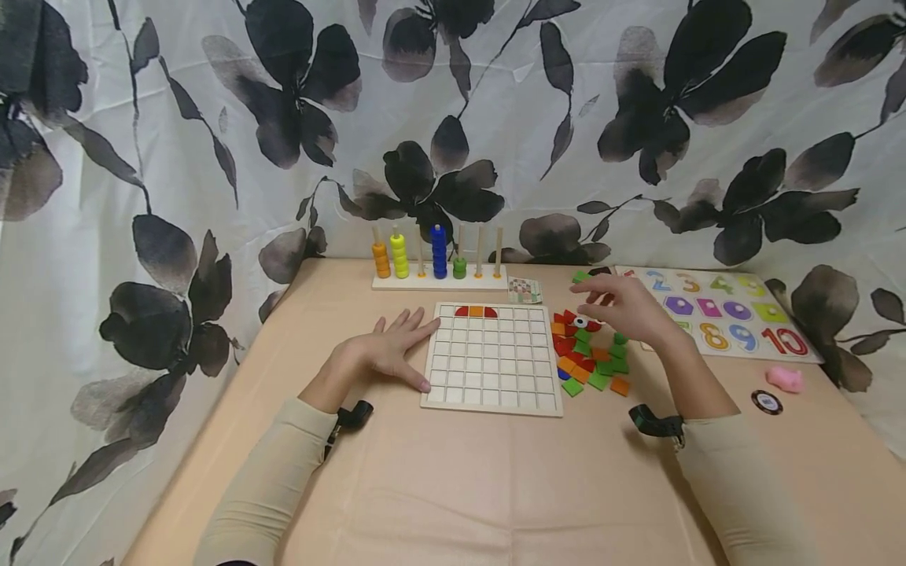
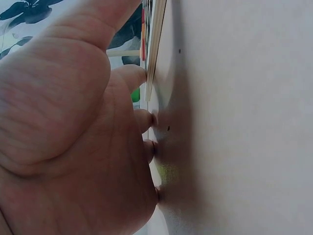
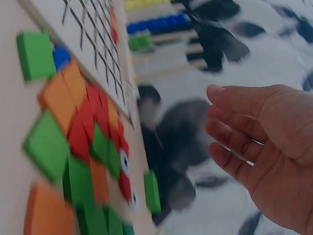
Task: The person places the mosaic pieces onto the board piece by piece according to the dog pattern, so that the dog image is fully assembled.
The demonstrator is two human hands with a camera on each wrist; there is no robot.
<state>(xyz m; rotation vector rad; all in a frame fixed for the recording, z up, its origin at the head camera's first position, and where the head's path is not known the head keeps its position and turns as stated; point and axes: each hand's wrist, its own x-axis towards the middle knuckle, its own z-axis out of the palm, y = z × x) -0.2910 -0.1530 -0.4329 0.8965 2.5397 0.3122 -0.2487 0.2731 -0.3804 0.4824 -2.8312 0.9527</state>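
Note:
A white gridded board (image 1: 488,369) lies flat on the table, with red and orange pieces (image 1: 476,312) in its top row. My left hand (image 1: 385,350) has its fingers spread, the thumb and index finger touching the board's left edge. In the left wrist view the palm (image 2: 68,132) shows beside the board's side. To the right of the board is a loose pile of red, green, orange and blue tiles (image 1: 602,368). Above the pile's far side hovers my right hand (image 1: 626,306). Its fingers bend loosely in the right wrist view, and nothing shows between them.
Behind the board stands a peg stacker (image 1: 460,283) with orange, yellow, blue and green beads. A small picture card (image 1: 524,291) lies by it. At the right are a number puzzle board (image 1: 697,314), a pink toy (image 1: 784,379) and a round black-and-white chip (image 1: 767,402). A floral curtain (image 1: 538,157) hangs behind.

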